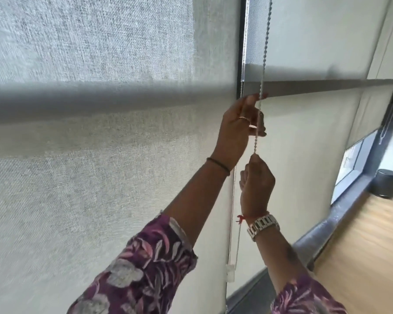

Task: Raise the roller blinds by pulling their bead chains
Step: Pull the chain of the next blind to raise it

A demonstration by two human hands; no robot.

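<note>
here, both arms reach up and forward toward the window.
left hand [238, 130]: higher of the two, wrist bent back, fingers curled closed around the bead chain [262, 71].
right hand [256, 184]: just below the left, back of hand to the camera, pinched shut on the same chain at its fingertips.
bead chain: hangs in the gap between the two blinds, taut between the hands.
left roller blind [89, 143]: fills the left, fully down.
right roller blind [309, 137]: beside it, down.
wristwatch [262, 225]: on the right wrist.
floor [361, 257]: wooden, lower right.
</note>
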